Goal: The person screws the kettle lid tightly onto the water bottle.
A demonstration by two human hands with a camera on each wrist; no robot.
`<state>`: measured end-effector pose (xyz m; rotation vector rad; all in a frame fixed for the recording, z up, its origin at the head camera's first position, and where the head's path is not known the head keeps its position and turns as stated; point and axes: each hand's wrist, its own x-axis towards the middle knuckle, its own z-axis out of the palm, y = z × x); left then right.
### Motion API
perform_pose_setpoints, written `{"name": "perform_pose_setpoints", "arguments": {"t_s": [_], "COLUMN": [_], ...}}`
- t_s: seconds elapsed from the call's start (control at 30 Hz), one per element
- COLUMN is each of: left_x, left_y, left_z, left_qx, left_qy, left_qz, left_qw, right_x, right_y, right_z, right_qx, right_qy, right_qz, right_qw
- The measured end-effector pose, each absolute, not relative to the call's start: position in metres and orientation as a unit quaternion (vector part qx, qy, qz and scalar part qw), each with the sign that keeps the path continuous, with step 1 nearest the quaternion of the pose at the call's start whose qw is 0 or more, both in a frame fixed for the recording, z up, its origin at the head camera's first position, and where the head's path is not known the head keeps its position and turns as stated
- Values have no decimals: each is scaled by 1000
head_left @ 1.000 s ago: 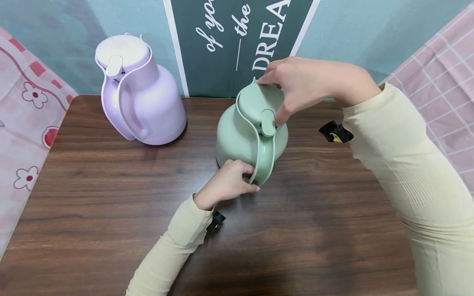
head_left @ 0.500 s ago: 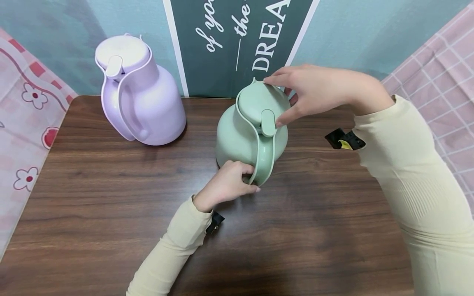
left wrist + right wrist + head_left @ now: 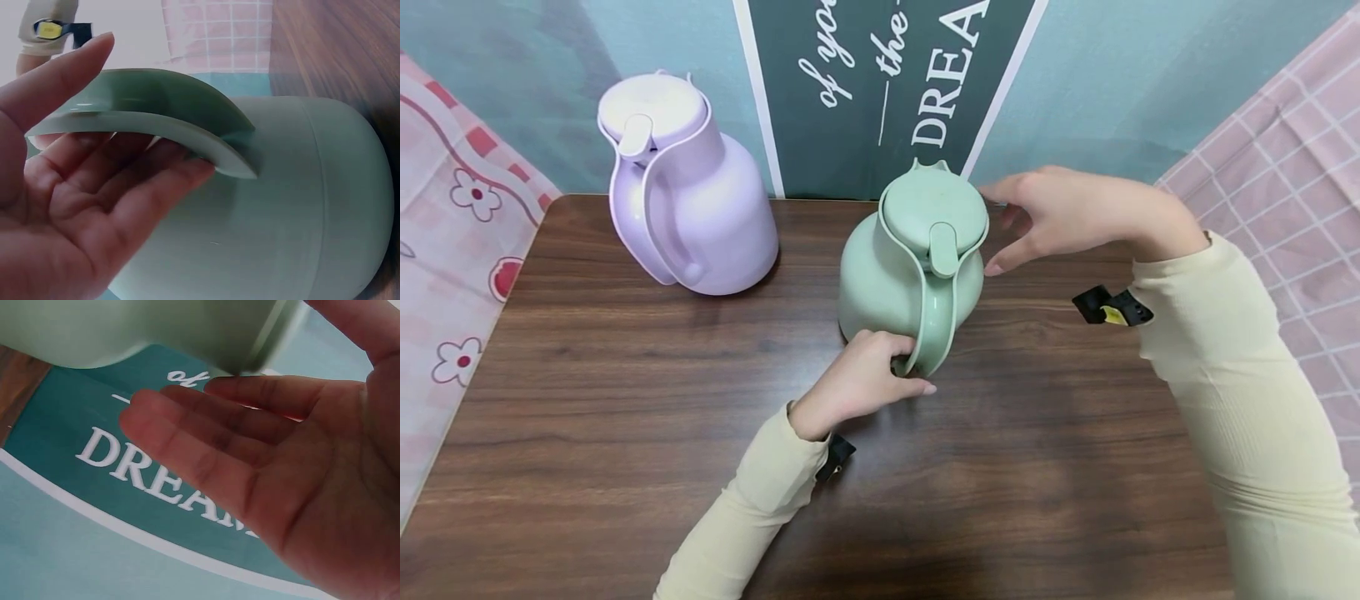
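Note:
A pale green thermos jug (image 3: 880, 275) stands upright on the table with its lid on and its handle (image 3: 936, 325) towards me. My left hand (image 3: 867, 375) is at the lower end of that handle. In the left wrist view, its fingers (image 3: 150, 194) reach under the handle, while the thumb (image 3: 69, 72) is raised off it. Just right of the jug's lid (image 3: 936, 208), my right hand (image 3: 1067, 212) holds nothing. Its fingers (image 3: 187, 450) are spread and relaxed below the jug's rim in the right wrist view.
A lilac thermos jug (image 3: 722, 217) stands at the back left of the brown wooden table (image 3: 587, 417). Behind both jugs hangs a teal cloth (image 3: 1112, 92) with white lettering. Patterned pink cloths hang at the left and right sides.
My right hand has come off the green jug's lid and moved right and towards me. My left thumb has lifted from the handle. The jugs have stayed in place.

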<state>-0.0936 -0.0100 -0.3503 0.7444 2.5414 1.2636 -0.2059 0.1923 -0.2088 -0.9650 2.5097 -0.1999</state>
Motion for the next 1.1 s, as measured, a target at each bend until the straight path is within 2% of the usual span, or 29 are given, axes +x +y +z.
{"name": "perform_pose_setpoints", "arguments": {"t_s": [0.43, 0.73, 1.1], "left_x": [-82, -79, -79], "left_y": [-11, -9, -6], "left_z": [-336, -335, -336], "left_qx": [226, 214, 212], "left_qy": [867, 870, 869], "left_qz": [440, 443, 447], "left_qw": [57, 42, 24], "right_x": [-190, -182, -176], "right_y": [208, 216, 212], "right_z": [-276, -328, -355], "right_qx": [-228, -189, -170], "right_qy": [931, 920, 925], "right_qz": [-165, -212, -248], "right_qw": [231, 269, 231]}}
